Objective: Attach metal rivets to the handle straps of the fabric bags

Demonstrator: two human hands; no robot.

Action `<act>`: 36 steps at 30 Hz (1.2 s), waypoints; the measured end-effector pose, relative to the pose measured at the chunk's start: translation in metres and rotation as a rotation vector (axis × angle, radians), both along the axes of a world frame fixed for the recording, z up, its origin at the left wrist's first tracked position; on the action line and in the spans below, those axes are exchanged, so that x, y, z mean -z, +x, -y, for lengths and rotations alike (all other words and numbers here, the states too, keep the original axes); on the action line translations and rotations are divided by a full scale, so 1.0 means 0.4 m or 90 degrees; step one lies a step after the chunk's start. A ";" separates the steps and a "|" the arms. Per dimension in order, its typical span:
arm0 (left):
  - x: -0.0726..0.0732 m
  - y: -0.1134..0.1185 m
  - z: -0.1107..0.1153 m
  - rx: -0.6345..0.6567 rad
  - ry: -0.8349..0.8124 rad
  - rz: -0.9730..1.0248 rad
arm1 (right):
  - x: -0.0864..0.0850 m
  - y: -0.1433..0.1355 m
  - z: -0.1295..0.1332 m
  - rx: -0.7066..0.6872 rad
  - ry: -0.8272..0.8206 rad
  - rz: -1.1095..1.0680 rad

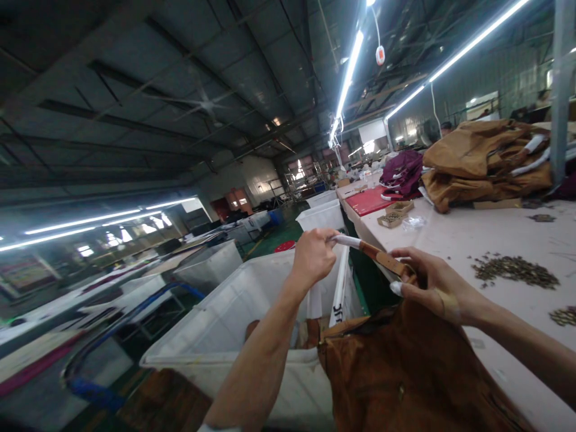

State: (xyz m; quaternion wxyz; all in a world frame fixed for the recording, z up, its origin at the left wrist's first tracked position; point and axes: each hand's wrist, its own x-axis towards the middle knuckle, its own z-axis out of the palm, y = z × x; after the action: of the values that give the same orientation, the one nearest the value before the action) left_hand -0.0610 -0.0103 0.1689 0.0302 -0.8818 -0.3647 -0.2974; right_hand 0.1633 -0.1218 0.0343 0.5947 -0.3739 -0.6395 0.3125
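Left hand (316,255): closed around the white-wrapped section of the brown leather strap (380,257). Right hand (434,283): partly curled, gripping the strap's leather end. Brown fabric bag (405,372): below right hand, at the left edge of the pale tabletop (441,240).

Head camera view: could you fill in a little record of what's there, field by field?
Left hand: closed around a white-wrapped brown leather strap
Right hand: holding the strap's brown end
Below right hand: soft brown bag
Beside bag: open white plastic bin
On the right: long pale table with heaped tan bags, purple bags, small brass-coloured pieces
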 end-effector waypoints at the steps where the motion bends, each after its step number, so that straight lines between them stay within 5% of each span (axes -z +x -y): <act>1: -0.003 -0.007 -0.006 0.011 -0.031 -0.030 | 0.002 0.003 -0.001 0.007 0.000 -0.001; 5: -0.009 -0.034 -0.031 0.097 -0.154 -0.039 | 0.005 0.026 -0.010 0.037 0.025 0.032; 10: -0.005 -0.051 -0.028 0.130 -0.175 0.026 | 0.029 0.035 -0.029 0.069 0.018 0.085; 16: 0.023 -0.057 0.010 0.172 -0.160 0.026 | 0.095 0.030 -0.045 0.354 0.132 0.216; 20: 0.042 -0.066 0.034 0.193 -0.224 0.038 | 0.112 0.036 -0.048 0.454 0.201 0.290; 27: -0.034 -0.091 0.094 0.255 -0.315 0.239 | 0.056 0.011 -0.015 0.359 0.236 0.219; 33: -0.061 -0.081 0.100 0.261 -0.295 0.307 | 0.042 0.003 0.025 0.184 -0.028 0.050; 36: -0.058 -0.073 0.078 0.248 -0.305 0.340 | 0.029 0.019 0.033 0.133 -0.071 0.030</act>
State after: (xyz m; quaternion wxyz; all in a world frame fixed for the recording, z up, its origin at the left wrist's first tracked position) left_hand -0.0903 -0.0413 0.1923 -0.3288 -0.8082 -0.2451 -0.4227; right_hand 0.1709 -0.1349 0.0228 0.5871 -0.4784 -0.5921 0.2753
